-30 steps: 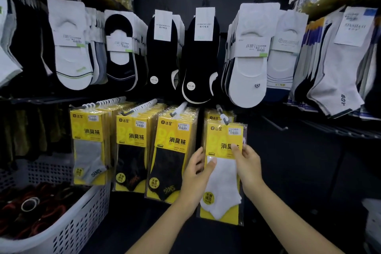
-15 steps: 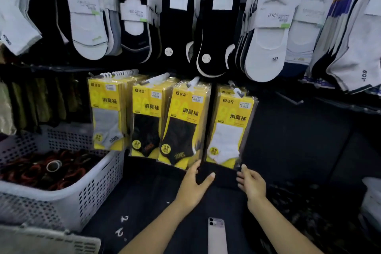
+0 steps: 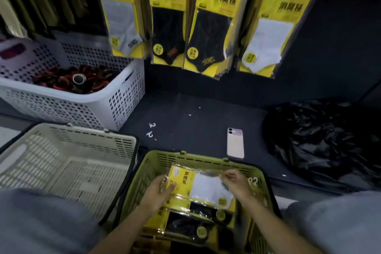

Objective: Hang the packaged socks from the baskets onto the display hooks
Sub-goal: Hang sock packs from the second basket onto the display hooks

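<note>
Pinching opposite ends of the sock pack (image 3: 199,183), left hand (image 3: 159,190) and right hand (image 3: 236,184) hold it. Turn header up first, imo.

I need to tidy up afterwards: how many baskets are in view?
3. A white perforated basket stands rear left; a beige basket sits front left; a green basket sits front centre. Others may lie out of frame.

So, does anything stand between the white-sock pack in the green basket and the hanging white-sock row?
Nothing visible does. The left hand and right hand grip the white-sock pack in the green basket; the way up to the hanging white-sock row is open. The phone lies flat on the floor. Hooks are out of frame.
</note>
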Demonstrator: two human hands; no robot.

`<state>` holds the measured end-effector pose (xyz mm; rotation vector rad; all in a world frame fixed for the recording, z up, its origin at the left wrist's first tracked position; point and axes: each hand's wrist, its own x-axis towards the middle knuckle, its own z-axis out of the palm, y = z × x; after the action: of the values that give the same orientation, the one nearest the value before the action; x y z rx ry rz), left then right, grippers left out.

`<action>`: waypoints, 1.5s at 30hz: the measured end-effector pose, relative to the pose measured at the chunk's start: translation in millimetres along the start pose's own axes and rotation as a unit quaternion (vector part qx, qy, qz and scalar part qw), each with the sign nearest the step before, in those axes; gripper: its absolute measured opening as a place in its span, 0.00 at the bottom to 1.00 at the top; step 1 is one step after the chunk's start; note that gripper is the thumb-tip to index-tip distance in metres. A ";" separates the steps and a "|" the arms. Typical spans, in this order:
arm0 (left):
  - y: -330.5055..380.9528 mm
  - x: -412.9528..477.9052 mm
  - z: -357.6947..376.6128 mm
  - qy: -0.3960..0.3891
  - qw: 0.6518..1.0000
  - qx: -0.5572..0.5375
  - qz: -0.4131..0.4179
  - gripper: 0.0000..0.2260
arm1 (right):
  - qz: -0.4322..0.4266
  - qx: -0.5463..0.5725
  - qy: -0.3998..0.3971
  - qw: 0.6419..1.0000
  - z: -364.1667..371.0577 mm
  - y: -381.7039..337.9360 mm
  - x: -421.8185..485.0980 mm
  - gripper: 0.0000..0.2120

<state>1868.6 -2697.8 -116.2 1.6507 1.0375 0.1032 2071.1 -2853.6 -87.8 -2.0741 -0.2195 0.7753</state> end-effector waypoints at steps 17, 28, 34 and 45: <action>-22.1 14.0 13.3 0.043 0.990 -0.062 -0.116 0.07 | 0.199 -0.008 -0.023 0.980 0.0 37.8 4.0 0.23; 31.1 9.7 -39.5 -0.014 0.972 -0.137 -0.191 0.43 | 0.178 0.107 -0.162 0.965 -23.8 5.1 -11.8 0.24; 78.2 -1.3 -64.3 -0.088 0.956 -0.252 -0.120 0.41 | 0.104 0.120 -0.183 0.970 -37.6 -24.1 -20.4 0.29; 182.4 -13.1 -67.8 -0.120 0.986 -0.072 0.087 0.35 | -0.210 0.077 -0.206 0.953 -31.3 -85.4 -44.6 0.23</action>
<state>1926.6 -2653.2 64.6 1.5746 0.6871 0.0901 2065.7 -2843.3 12.8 -1.6196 -0.7809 0.9149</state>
